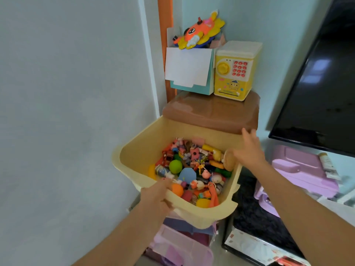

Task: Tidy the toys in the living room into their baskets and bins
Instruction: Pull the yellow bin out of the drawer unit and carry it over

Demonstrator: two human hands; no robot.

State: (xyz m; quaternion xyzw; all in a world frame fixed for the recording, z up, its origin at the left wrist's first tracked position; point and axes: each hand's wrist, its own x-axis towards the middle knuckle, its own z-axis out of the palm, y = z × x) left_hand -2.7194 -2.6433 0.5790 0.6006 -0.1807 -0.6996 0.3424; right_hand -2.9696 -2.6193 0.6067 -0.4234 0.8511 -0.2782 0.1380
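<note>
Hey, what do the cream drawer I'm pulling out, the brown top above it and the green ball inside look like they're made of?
Cream drawer: looks like moulded plastic, matte, with thick rounded rims; the left hand grips its front edge. Brown top: likely plastic too, glossier, showing soft reflections. Green ball: smooth and dull, possibly rubber or soft plastic; the picture leaves that open.
</note>
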